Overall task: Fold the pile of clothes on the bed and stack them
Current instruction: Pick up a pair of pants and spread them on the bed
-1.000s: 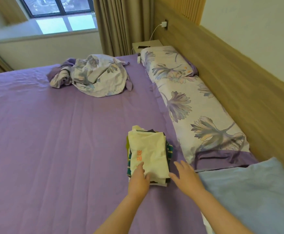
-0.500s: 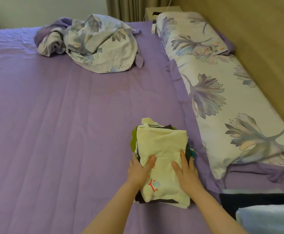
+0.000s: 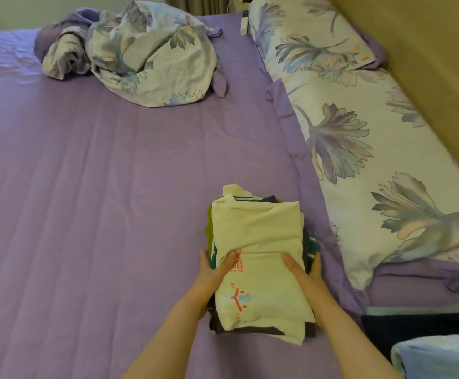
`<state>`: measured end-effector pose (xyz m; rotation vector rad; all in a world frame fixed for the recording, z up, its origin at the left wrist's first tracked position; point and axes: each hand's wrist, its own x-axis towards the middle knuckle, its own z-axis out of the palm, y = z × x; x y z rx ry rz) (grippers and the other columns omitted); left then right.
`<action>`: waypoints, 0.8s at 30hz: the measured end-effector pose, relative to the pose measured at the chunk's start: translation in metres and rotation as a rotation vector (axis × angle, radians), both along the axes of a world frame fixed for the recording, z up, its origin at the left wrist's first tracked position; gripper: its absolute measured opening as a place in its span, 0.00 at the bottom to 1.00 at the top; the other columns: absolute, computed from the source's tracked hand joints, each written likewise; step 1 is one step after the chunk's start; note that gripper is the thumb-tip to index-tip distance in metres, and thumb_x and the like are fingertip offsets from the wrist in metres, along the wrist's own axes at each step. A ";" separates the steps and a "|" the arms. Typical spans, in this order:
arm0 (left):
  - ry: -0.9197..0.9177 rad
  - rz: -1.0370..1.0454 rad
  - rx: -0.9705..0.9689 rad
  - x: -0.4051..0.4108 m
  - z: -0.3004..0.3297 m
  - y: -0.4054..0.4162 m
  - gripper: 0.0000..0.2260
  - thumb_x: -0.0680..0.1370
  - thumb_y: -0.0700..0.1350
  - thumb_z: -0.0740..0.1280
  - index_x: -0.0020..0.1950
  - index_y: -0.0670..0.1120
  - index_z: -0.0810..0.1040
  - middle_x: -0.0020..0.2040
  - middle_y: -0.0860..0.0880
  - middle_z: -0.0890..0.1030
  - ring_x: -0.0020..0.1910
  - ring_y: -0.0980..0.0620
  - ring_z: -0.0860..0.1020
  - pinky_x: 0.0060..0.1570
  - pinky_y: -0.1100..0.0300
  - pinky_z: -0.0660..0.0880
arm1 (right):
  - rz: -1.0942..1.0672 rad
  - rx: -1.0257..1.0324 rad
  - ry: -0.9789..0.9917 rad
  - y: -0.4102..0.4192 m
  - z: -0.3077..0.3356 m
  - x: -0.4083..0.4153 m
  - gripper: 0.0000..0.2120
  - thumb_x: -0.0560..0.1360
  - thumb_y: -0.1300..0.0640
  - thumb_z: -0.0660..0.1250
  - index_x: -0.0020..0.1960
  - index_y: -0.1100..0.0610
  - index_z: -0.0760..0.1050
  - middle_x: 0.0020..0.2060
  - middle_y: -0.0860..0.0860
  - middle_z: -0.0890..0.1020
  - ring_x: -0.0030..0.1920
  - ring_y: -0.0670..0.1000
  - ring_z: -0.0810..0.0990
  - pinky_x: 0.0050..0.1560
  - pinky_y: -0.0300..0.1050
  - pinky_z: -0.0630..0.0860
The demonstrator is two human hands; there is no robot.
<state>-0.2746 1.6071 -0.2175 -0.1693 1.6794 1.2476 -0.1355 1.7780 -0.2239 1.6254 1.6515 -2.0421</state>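
A stack of folded clothes [image 3: 258, 242] lies on the purple bed sheet [image 3: 99, 201], near the long pillow. Its top piece is a pale cream shirt with a red print; dark grey, green and teal layers show at the edges. My left hand [image 3: 213, 274] grips the stack's left side, thumb on top and fingers along the edge. My right hand [image 3: 304, 274] grips the right side the same way, thumb on the cream shirt. The fingers below the stack are hidden.
A crumpled floral duvet [image 3: 140, 56] sits at the far side of the bed. A long floral pillow [image 3: 359, 138] runs along the wooden headboard [image 3: 427, 64] on the right. A dark blue cloth [image 3: 419, 326] and light blue fabric [image 3: 441, 356] lie at lower right.
My hands moved from the near end of the stack to its two sides and now clasp it. The camera tilted down and closer.
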 end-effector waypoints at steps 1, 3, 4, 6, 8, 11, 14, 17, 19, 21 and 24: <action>-0.047 0.003 0.012 -0.002 0.005 -0.003 0.58 0.58 0.69 0.70 0.78 0.54 0.42 0.66 0.52 0.72 0.53 0.52 0.79 0.45 0.59 0.78 | 0.021 -0.046 0.024 0.001 0.003 0.000 0.53 0.60 0.32 0.70 0.75 0.38 0.43 0.69 0.48 0.68 0.52 0.46 0.74 0.47 0.44 0.72; -0.098 0.015 0.019 -0.003 0.015 -0.005 0.54 0.57 0.72 0.71 0.76 0.52 0.55 0.61 0.48 0.78 0.53 0.48 0.81 0.47 0.55 0.80 | 0.050 -0.109 0.060 -0.001 0.011 -0.001 0.52 0.59 0.32 0.70 0.76 0.41 0.49 0.66 0.47 0.70 0.51 0.45 0.74 0.48 0.44 0.72; -0.105 0.022 0.024 0.001 0.021 -0.008 0.51 0.57 0.72 0.71 0.74 0.51 0.62 0.58 0.47 0.80 0.52 0.47 0.82 0.46 0.55 0.80 | 0.051 -0.128 0.065 -0.003 0.016 0.001 0.51 0.60 0.33 0.71 0.76 0.43 0.52 0.65 0.47 0.71 0.53 0.47 0.75 0.50 0.45 0.72; -0.108 0.033 0.031 0.013 0.031 -0.017 0.46 0.56 0.72 0.70 0.69 0.51 0.68 0.54 0.47 0.83 0.49 0.48 0.83 0.42 0.56 0.80 | 0.048 -0.135 0.066 -0.012 0.028 0.009 0.50 0.60 0.35 0.71 0.76 0.46 0.55 0.66 0.49 0.72 0.54 0.49 0.75 0.51 0.45 0.72; -0.122 0.041 0.034 0.032 0.043 -0.031 0.43 0.55 0.72 0.70 0.65 0.53 0.71 0.51 0.49 0.84 0.47 0.49 0.84 0.40 0.57 0.80 | 0.053 -0.144 0.058 -0.024 0.043 0.026 0.50 0.60 0.35 0.71 0.76 0.47 0.56 0.65 0.51 0.73 0.55 0.50 0.76 0.51 0.47 0.74; -0.145 0.047 0.022 0.066 0.058 -0.057 0.37 0.55 0.72 0.71 0.58 0.53 0.73 0.46 0.50 0.86 0.45 0.49 0.84 0.40 0.56 0.80 | 0.077 -0.159 0.039 -0.047 0.065 0.059 0.50 0.59 0.34 0.71 0.75 0.46 0.56 0.63 0.50 0.73 0.56 0.50 0.76 0.52 0.48 0.74; -0.176 0.050 0.013 0.104 0.070 -0.086 0.36 0.56 0.71 0.71 0.57 0.53 0.74 0.46 0.49 0.86 0.45 0.48 0.84 0.41 0.55 0.80 | 0.088 -0.167 0.003 -0.075 0.078 0.096 0.50 0.59 0.33 0.71 0.76 0.47 0.57 0.66 0.51 0.72 0.57 0.51 0.75 0.56 0.50 0.73; -0.203 0.056 0.018 0.142 0.076 -0.114 0.33 0.58 0.69 0.71 0.57 0.53 0.73 0.46 0.49 0.86 0.45 0.48 0.85 0.39 0.56 0.80 | 0.107 -0.192 -0.012 -0.103 0.083 0.137 0.47 0.62 0.35 0.70 0.76 0.47 0.56 0.66 0.51 0.72 0.58 0.51 0.75 0.56 0.49 0.73; -0.220 0.063 0.011 0.168 0.076 -0.129 0.33 0.59 0.68 0.72 0.58 0.53 0.73 0.47 0.48 0.86 0.46 0.48 0.84 0.41 0.55 0.81 | 0.113 -0.210 -0.029 -0.117 0.081 0.162 0.47 0.62 0.35 0.70 0.75 0.48 0.57 0.65 0.51 0.73 0.59 0.52 0.75 0.60 0.52 0.73; -0.248 0.070 0.011 0.193 0.074 -0.140 0.32 0.60 0.68 0.72 0.59 0.54 0.73 0.49 0.48 0.85 0.47 0.47 0.84 0.43 0.53 0.81 | 0.108 -0.214 -0.045 -0.127 0.080 0.184 0.47 0.62 0.35 0.71 0.75 0.48 0.58 0.64 0.51 0.73 0.59 0.53 0.75 0.60 0.53 0.73; -0.266 0.095 -0.033 0.224 0.067 -0.147 0.32 0.62 0.68 0.70 0.59 0.53 0.72 0.48 0.48 0.85 0.46 0.47 0.84 0.40 0.56 0.81 | 0.087 -0.170 -0.115 -0.136 0.071 0.211 0.44 0.65 0.37 0.71 0.75 0.48 0.58 0.66 0.53 0.72 0.61 0.55 0.73 0.61 0.54 0.71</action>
